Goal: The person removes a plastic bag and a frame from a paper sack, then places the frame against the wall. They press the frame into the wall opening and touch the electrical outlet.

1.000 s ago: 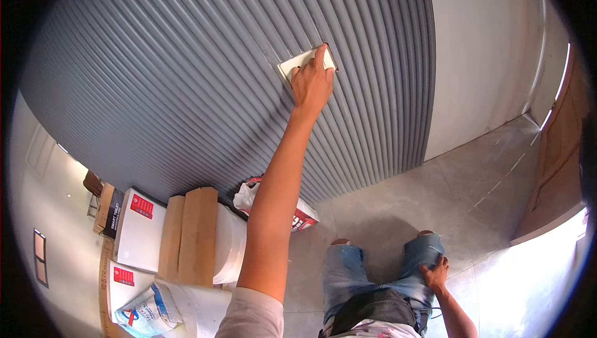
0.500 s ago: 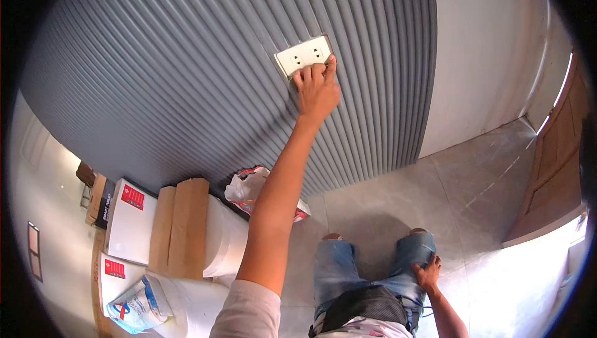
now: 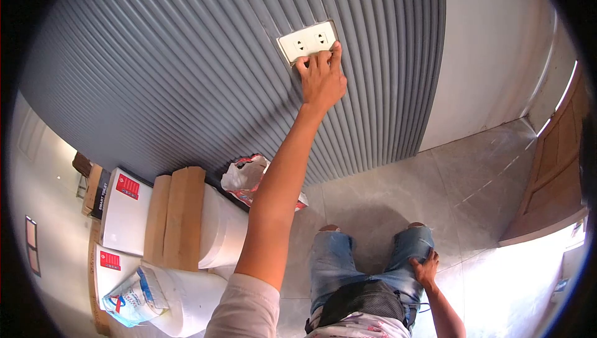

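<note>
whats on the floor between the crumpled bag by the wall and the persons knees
Nothing: in the head view the grey floor between the crumpled bag and the knees is bare tile.

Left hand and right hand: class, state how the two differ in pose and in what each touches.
The left hand is raised on an outstretched arm; the right hand hangs low by the body. The left hand's fingertips press the lower edge of the white wall socket on the ribbed grey panel; the right hand rests on the jeans. Both are bare and grip nothing.

white socket plate (image 3: 308, 41), grey ribbed wall panel (image 3: 186, 70)
</note>
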Motion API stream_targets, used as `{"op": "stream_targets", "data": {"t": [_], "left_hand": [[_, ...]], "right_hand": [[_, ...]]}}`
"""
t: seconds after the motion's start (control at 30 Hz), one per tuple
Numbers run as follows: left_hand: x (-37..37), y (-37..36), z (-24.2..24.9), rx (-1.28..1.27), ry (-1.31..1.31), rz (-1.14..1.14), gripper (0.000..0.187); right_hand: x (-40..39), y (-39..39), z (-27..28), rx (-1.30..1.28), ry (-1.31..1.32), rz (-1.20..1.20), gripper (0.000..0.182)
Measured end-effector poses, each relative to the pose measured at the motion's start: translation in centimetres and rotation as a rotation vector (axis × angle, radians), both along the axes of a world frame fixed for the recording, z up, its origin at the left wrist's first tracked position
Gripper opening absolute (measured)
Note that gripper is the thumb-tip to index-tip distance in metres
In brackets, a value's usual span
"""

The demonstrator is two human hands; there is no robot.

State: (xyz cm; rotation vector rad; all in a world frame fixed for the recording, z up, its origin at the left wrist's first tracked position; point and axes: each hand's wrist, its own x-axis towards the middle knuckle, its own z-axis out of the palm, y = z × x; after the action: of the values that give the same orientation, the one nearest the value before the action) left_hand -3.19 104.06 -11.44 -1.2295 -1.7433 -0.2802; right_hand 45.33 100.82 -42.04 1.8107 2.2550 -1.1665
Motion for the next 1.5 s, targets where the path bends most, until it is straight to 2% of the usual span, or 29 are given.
{"op": "stream_targets", "data": {"t": [0.37, 0.8, 1.17, 1.27, 1.33, 1.4, 1.47, 1.5], "left_hand": [[-0.5, 0.5, -0.6, 0.105, 0.023, -0.067, 0.074], [-1.6, 1.5, -2.5, 0.251, 0.112, -0.095, 0.068], [-2.2, 3.0, -3.8, 0.429, 0.2, -0.136, 0.06], [-1.3, 2.4, -4.5, 0.409, 0.088, -0.145, 0.056], [0.8, 0.9, -6.4, 0.396, -0.025, -0.271, 0.051], [4.6, -2.2, -11.3, 0.366, -0.297, -0.318, 0.044], [8.4, -6.6, -18.0, 0.092, -0.787, -0.317, 0.04], [10.1, -9.2, -23.3, -0.046, -1.018, -0.299, 0.041]], "right_hand": [[0.0, 0.0, 0.0, 0.007, 0.012, 0.024, 0.098], [0.4, 0.1, -0.7, 0.024, 0.001, 0.036, 0.096], [-0.2, 0.0, 1.2, -0.022, 0.0, 0.038, 0.097], [-0.2, 0.1, 1.1, -0.019, -0.02, 0.043, 0.097], [0.0, 0.3, 0.5, -0.005, -0.004, 0.056, 0.097], [0.4, 0.2, 0.1, 0.008, 0.015, 0.066, 0.097], [0.5, 0.1, -0.1, 0.043, 0.019, 0.084, 0.096], [0.4, 0.1, -0.1, 0.043, 0.023, 0.079, 0.096]]}}
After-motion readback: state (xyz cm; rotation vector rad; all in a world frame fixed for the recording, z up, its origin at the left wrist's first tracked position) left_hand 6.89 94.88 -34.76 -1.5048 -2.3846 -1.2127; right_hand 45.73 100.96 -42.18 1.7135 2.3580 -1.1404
